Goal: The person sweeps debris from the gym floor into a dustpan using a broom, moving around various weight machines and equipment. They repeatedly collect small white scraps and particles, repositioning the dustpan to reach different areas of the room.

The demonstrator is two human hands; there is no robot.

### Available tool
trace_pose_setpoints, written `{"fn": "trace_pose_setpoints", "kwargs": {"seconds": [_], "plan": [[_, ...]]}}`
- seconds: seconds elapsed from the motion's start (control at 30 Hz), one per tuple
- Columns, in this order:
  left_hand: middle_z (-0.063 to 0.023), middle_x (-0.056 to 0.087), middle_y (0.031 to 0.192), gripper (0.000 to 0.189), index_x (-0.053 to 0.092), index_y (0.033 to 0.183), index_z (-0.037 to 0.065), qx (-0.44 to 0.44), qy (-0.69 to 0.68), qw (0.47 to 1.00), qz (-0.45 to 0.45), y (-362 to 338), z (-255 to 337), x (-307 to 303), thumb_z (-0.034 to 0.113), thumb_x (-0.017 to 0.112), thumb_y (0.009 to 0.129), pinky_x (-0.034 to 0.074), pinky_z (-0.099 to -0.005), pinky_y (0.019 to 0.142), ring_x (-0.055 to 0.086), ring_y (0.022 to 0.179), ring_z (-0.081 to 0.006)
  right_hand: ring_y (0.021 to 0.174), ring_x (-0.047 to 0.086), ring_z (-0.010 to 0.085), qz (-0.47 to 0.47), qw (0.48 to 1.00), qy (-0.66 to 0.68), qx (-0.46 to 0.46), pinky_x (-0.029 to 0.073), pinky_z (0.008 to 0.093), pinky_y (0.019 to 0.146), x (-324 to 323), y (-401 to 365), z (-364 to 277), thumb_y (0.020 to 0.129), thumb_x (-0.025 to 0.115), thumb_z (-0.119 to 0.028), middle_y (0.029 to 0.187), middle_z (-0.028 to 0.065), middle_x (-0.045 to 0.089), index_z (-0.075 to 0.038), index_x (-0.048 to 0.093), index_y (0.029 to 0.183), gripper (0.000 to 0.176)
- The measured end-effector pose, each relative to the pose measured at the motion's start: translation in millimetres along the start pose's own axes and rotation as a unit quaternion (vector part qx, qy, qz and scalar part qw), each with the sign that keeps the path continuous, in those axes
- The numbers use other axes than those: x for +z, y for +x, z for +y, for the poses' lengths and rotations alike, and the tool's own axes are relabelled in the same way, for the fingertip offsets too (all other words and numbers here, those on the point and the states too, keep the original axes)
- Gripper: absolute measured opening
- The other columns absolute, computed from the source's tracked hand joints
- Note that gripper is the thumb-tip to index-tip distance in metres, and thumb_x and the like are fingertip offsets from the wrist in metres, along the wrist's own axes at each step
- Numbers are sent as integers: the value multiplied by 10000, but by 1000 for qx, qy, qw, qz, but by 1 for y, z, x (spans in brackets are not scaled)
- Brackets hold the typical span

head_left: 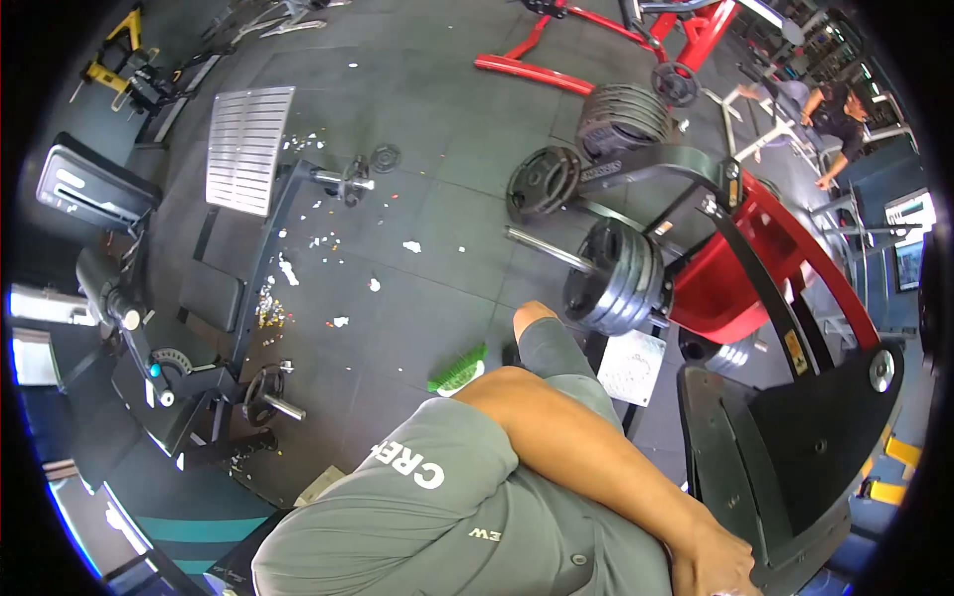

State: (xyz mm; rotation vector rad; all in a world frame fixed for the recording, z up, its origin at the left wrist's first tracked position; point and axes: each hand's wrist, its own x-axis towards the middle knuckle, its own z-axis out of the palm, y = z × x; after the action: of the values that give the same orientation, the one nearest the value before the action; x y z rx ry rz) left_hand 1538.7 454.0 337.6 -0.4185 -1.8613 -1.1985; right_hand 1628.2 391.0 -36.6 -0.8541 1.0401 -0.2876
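My left arm reaches across from the grey sleeve to the lower right. At its end, my left hand (714, 562) is closed, its fingers curled beside the lower edge of a black machine panel (740, 477). What it grips is hidden at the frame's bottom edge. My right hand is out of view. Above my bent elbow, a green-bristled brush head (459, 372) rests on the dark floor (427, 298). Close to it are a bare knee (533, 314) and a grey trouser leg. White scraps (288, 271) and small yellowish bits (270, 308) lie scattered farther left.
A red and black weight machine (740, 268) loaded with plates (608, 278) stands at the right. At left are a bench frame (268, 263) and a slatted metal footplate (248, 149). A person in a dark top (840, 124) is at the upper right.
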Motion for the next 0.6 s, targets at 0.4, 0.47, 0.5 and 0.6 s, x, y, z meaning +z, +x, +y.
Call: {"fn": "trace_pose_setpoints", "kwargs": {"seconds": [0.4,0.47,0.5,0.6], "plan": [[-201,595,1111,591,523,1162,-40,-217,107,946,216,-237,91,-157,494,436,922,476,-393,824,596,909,-344,638,534,130,-101,974,-177,98,459,275,559,88,122,-15,885,483,-335,808,62,603,-81,572,1018,301],[-173,594,1138,503,528,1201,21,-314,155,903,248,-315,120,-178,432,352,969,439,-392,902,577,999,-338,631,536,126,-78,968,-223,89,460,269,550,82,154,-51,890,478,-342,807,63,607,-79,573,1027,312],[-164,592,1145,499,532,1209,43,-315,207,855,356,-365,122,-175,438,343,969,432,-398,911,570,1020,-338,628,536,124,-66,962,-255,71,460,266,546,79,173,-83,892,476,-345,807,64,609,-78,573,1032,317],[-163,533,1266,588,485,1283,56,-346,262,667,606,-463,205,-118,513,318,952,399,-416,971,523,1145,-329,618,539,119,-102,921,-375,14,462,257,533,151,247,-174,900,468,-354,805,65,614,-75,575,1047,333]]}}
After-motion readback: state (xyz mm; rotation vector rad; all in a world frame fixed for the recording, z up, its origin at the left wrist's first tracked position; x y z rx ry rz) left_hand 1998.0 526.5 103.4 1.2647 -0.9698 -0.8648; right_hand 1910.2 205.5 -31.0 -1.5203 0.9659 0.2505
